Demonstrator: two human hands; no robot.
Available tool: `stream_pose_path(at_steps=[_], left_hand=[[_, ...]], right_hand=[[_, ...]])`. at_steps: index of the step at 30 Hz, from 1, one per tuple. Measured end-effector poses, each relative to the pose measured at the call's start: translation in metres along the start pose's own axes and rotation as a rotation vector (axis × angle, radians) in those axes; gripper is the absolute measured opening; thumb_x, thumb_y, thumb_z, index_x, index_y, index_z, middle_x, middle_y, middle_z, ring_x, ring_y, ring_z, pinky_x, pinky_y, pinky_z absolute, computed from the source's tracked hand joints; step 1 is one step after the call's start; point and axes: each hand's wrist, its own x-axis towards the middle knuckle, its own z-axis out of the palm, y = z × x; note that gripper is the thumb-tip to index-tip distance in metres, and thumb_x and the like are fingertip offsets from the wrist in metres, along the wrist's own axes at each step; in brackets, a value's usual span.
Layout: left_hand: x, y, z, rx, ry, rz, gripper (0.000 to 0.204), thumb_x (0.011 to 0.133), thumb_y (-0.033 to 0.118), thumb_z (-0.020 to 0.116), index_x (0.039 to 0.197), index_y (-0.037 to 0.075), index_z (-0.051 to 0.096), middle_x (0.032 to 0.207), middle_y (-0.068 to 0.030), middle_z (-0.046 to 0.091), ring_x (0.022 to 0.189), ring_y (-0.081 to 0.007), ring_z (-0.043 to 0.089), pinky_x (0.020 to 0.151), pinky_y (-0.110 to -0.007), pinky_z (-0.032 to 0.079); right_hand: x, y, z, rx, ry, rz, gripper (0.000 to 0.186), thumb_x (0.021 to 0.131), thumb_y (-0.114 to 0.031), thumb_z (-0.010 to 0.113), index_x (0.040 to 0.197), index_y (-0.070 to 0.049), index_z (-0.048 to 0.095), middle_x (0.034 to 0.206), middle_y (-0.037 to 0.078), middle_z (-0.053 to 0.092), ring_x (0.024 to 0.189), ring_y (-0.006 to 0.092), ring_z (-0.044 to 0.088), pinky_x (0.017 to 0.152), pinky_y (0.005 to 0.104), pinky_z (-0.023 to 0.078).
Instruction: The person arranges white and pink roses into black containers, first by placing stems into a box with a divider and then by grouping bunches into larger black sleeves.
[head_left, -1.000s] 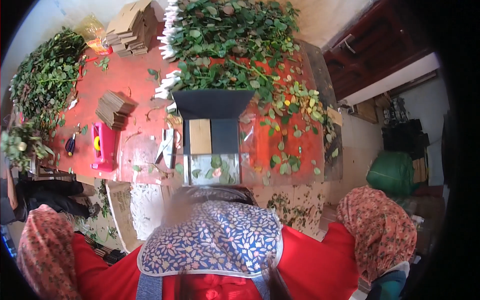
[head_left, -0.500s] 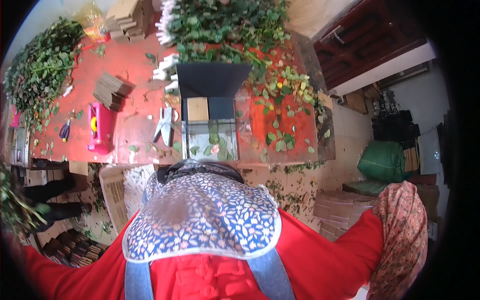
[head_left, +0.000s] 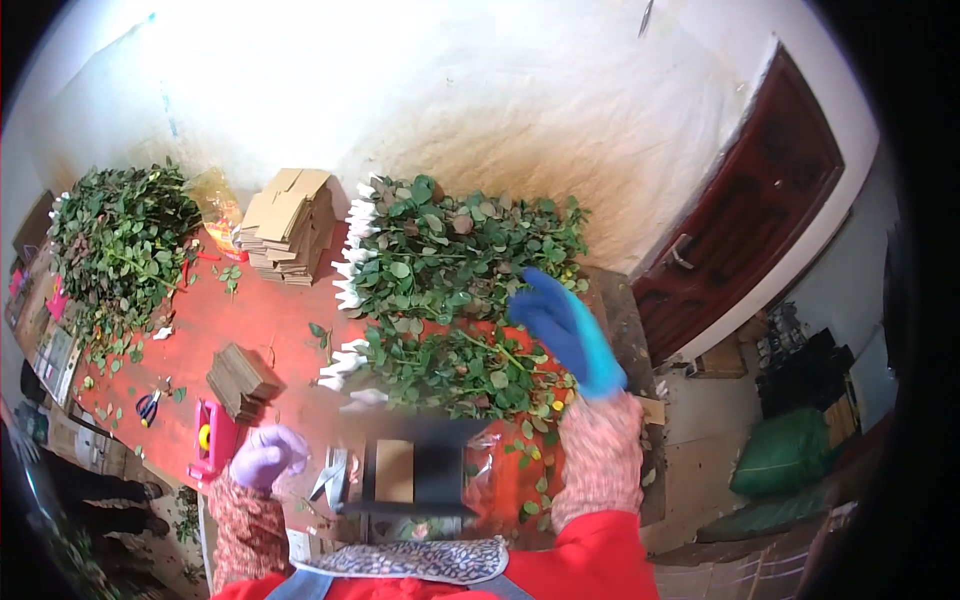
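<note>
My right hand, in a blue glove, reaches over the right side of the leafy stem bundles, its fingers stretched out and nothing seen in them. White wraps cover the bundles' left ends. My left hand, in a lavender glove, is held by the table's near edge with loosely bent fingers and no visible object. Nearest to it is a pink tape dispenser with a yellow roll. Between my hands lies a dark open box frame with a tan cardboard piece. A grey plier-like tool rests left of it.
On the red table are a brown cardboard stack, a taller pile of folded cardboard, scissors and a large leafy heap. A wall stands behind; a dark red door and green sack are at right.
The view has tilted up, showing more wall. Both hands, out of clear sight before, are now over the table, the right reaching far forward to the stems.
</note>
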Motion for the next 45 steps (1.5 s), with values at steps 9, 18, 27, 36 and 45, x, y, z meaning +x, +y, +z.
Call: stream_pose_path(at_steps=[9,18,27,36,45], left_hand=[[-0.114,-0.064,-0.012,0.027,1.288,-0.030,0.023,0.094,0.020,0.061,0.112,0.005,0.063,0.081,-0.0018,0.060,0.071,-0.0122,0.055,0.063,-0.025,0.045],[-0.207,-0.081,0.025,-0.133,1.583,-0.141,0.019,0.101,0.028,0.054,0.105,0.013,0.064,0.088,0.0035,0.056,0.082,-0.0120,0.052,0.076,-0.030,0.041],[-0.175,-0.094,0.003,-0.088,1.471,-0.153,0.032,0.097,0.026,0.060,0.126,0.013,0.061,0.108,-0.0017,0.060,0.102,-0.0166,0.054,0.091,-0.036,0.041],[-0.130,-0.105,0.000,-0.028,1.366,-0.098,0.027,0.096,0.027,0.061,0.115,0.008,0.062,0.082,0.0001,0.061,0.073,-0.0104,0.057,0.063,-0.027,0.046],[-0.130,-0.096,0.011,-0.060,1.346,-0.057,0.029,0.096,0.027,0.062,0.117,0.007,0.062,0.086,-0.0004,0.062,0.074,-0.0106,0.056,0.067,-0.025,0.046]], right_hand=[[0.321,0.275,-0.027,-1.576,-0.075,0.028,0.097,0.080,-0.049,0.077,0.152,-0.002,0.031,0.152,0.016,0.042,0.142,0.0336,0.037,0.113,0.0499,0.032],[0.381,0.353,-0.029,-1.806,-0.200,-0.035,0.065,0.083,-0.025,0.070,0.141,-0.011,0.046,0.131,0.015,0.056,0.122,0.0324,0.055,0.100,0.0557,0.039],[0.265,0.303,0.001,-1.894,-0.385,-0.592,0.016,0.086,-0.012,0.056,0.101,-0.007,0.059,0.087,0.013,0.065,0.075,0.0245,0.066,0.060,0.0392,0.048],[0.175,0.269,0.027,-1.857,-0.381,-0.512,0.011,0.085,-0.012,0.057,0.095,-0.009,0.062,0.079,0.008,0.060,0.071,0.0252,0.066,0.055,0.0414,0.048],[0.174,0.264,0.033,-1.763,-0.628,-0.199,0.013,0.083,-0.018,0.055,0.094,-0.013,0.061,0.092,0.005,0.059,0.084,0.0255,0.057,0.073,0.0416,0.041]])
